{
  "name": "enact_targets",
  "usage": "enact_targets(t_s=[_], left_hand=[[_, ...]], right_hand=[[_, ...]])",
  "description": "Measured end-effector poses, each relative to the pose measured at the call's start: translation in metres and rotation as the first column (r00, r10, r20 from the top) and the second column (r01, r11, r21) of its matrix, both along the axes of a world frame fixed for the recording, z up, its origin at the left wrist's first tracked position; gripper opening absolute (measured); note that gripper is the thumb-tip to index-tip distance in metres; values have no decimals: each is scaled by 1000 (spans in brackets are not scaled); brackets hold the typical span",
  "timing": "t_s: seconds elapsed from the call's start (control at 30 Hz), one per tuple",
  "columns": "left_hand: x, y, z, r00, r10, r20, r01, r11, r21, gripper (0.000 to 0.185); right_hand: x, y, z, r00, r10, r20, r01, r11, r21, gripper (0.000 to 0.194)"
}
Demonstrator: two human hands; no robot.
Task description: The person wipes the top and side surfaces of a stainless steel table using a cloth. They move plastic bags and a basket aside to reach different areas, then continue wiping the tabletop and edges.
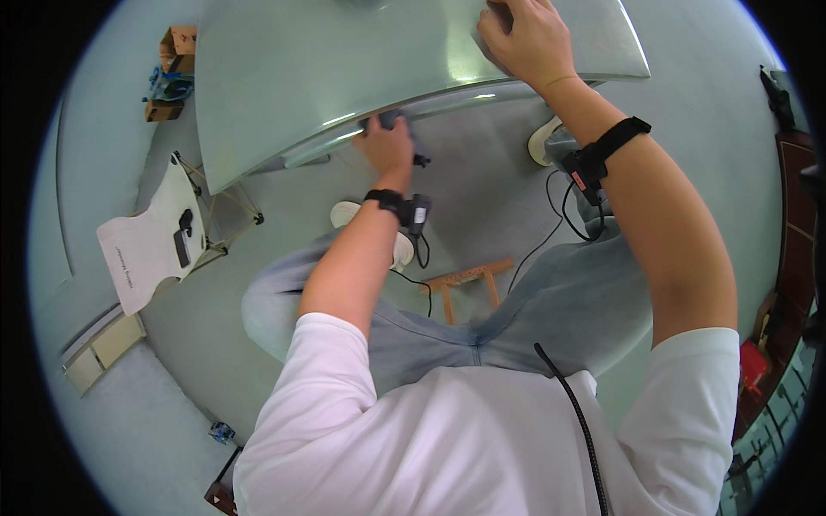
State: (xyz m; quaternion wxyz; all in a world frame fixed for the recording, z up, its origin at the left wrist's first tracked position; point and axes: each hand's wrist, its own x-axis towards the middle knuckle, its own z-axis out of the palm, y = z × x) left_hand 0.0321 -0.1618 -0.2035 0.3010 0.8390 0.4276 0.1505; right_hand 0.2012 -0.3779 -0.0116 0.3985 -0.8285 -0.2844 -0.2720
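Observation:
A large, glossy pale-green panel (335,58) with a curved-looking near edge spans the top of the head view. My left hand (389,148), slightly blurred, is at that near edge, its fingers around a dark grey object (390,119) whose far side is hidden. Farther right, my right hand (532,48) rests on the panel with its fingers curled. Its fingertips run to the top of the picture, and a dark patch shows between thumb and fingers; whether it holds something is unclear. Below the panel's edge runs a shiny metal rail (445,106).
Black devices with cables are strapped to my left wrist (413,209) and right wrist (590,171). A wooden stool-like frame (468,277) stands between my legs. To the left are a white folding chair (145,242) carrying dark items and cardboard boxes (179,48). Dark red furniture (795,226) lines the right.

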Motion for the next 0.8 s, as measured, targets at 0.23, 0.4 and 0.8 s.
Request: enact_targets(t_s=[0.23, 0.4, 0.8], left_hand=[[49, -139, 16, 888, -460, 10, 460, 888, -9, 43], [52, -133, 22, 706, -702, -95, 708, 698, 103, 40], [-54, 127, 29, 736, -489, -468, 660, 674, 332, 57]], right_hand=[[-1, 0, 2, 1000, 8, -18, -9, 997, -78, 27], [-2, -2, 4, 999, 22, -44, -27, 994, -104, 26], [-1, -2, -1, 1000, 30, -2, -30, 994, -107, 26]])
